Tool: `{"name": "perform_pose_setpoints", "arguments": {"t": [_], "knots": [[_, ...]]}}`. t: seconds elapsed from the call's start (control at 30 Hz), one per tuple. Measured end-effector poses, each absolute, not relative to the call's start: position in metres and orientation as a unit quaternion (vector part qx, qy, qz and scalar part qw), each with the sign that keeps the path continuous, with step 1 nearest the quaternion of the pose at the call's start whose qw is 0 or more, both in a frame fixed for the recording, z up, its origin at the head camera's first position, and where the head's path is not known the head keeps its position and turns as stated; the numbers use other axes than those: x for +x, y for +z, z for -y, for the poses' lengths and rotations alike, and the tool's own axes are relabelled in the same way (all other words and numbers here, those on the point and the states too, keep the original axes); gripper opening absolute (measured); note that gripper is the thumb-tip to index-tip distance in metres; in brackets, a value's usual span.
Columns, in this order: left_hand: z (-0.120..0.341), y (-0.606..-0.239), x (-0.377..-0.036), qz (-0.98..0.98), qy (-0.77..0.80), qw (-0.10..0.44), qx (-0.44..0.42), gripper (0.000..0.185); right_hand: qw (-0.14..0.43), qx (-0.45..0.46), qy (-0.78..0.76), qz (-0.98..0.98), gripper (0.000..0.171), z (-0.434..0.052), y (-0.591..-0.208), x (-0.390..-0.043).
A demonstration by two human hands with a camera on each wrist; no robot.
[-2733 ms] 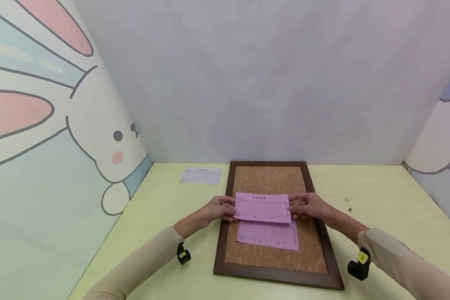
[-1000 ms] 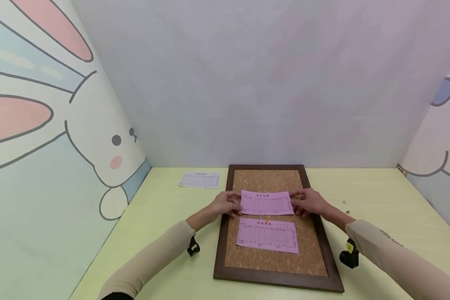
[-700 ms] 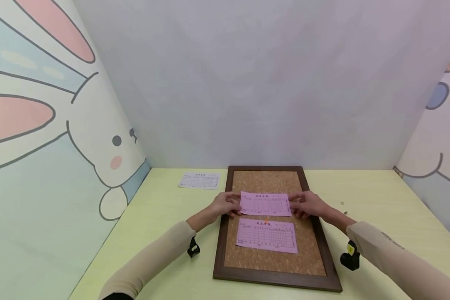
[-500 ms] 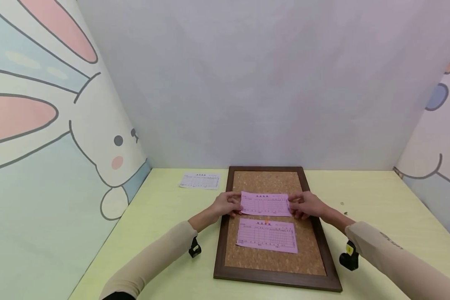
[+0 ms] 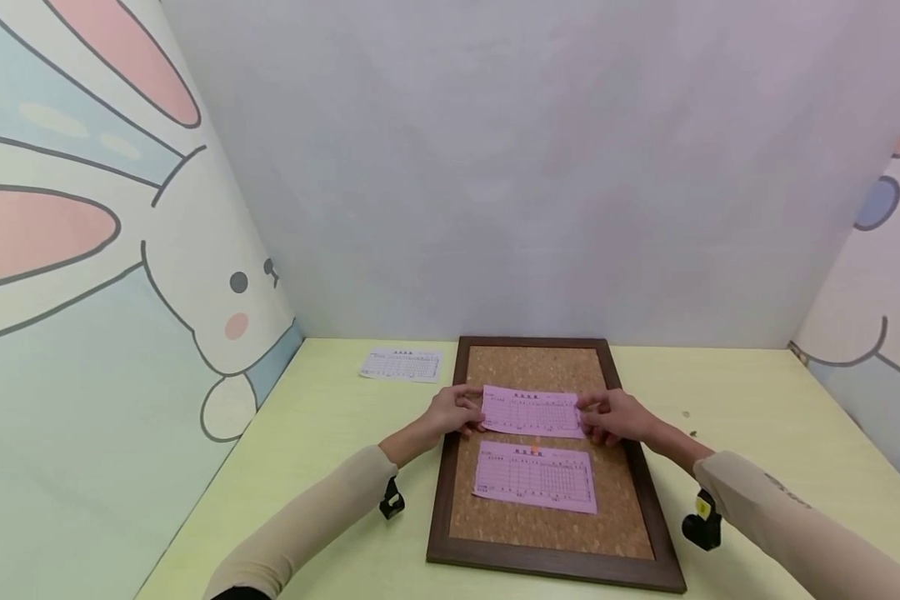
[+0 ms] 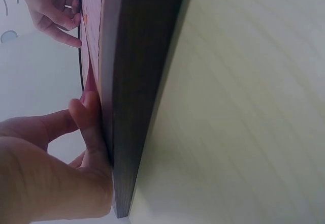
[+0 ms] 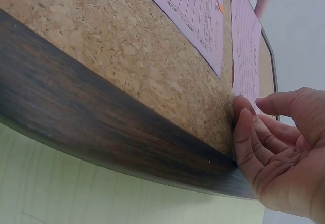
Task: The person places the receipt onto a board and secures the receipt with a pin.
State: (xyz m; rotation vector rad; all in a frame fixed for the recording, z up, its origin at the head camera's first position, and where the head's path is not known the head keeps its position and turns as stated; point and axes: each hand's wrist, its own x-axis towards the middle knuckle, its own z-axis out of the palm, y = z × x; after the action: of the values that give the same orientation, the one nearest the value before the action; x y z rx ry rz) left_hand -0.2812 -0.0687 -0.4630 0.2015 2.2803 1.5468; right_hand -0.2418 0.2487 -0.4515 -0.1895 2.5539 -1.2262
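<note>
On the far left of the desk [image 5: 757,400] a white form [image 5: 402,364] lies alone, well apart from the work. The left hand [image 5: 453,410] pinches the left edge of the upper pink form [image 5: 532,412], thumb on top, so this grip is closed on the paper. Compared with a few seconds ago, this form is moved up the cork board [image 5: 547,362]: then it overlapped the lower pink form [image 5: 536,476], now a strip of cork shows between them, and an orange pin [image 5: 534,449] is seen at the top of the lower form. The right hand [image 5: 613,415] pinches the right edge the same way. I judge the upper form is placed but not yet pinned.
</note>
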Motion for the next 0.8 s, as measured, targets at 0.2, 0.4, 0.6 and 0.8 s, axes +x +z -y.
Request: {"name": "perform_pose_setpoints", "arguments": {"t": [0.2,0.4,0.6,0.8], "knots": [[0.073,-0.463,-0.281,-0.806,0.556,0.189,0.075,0.051,0.144,-0.072,-0.429,-0.889,0.037,-0.252,-0.455,-0.243],[0.080,-0.465,-0.281,-0.801,0.560,0.194,0.086,0.050,0.148,-0.078,-0.432,-0.886,0.036,-0.254,-0.457,-0.243],[0.084,-0.465,-0.279,-0.802,0.552,0.205,0.099,0.048,0.158,-0.088,-0.437,-0.881,0.037,-0.256,-0.458,-0.243],[0.085,-0.465,-0.279,-0.810,0.537,0.204,0.116,0.045,0.159,-0.090,-0.439,-0.880,0.036,-0.257,-0.459,-0.245]]}}
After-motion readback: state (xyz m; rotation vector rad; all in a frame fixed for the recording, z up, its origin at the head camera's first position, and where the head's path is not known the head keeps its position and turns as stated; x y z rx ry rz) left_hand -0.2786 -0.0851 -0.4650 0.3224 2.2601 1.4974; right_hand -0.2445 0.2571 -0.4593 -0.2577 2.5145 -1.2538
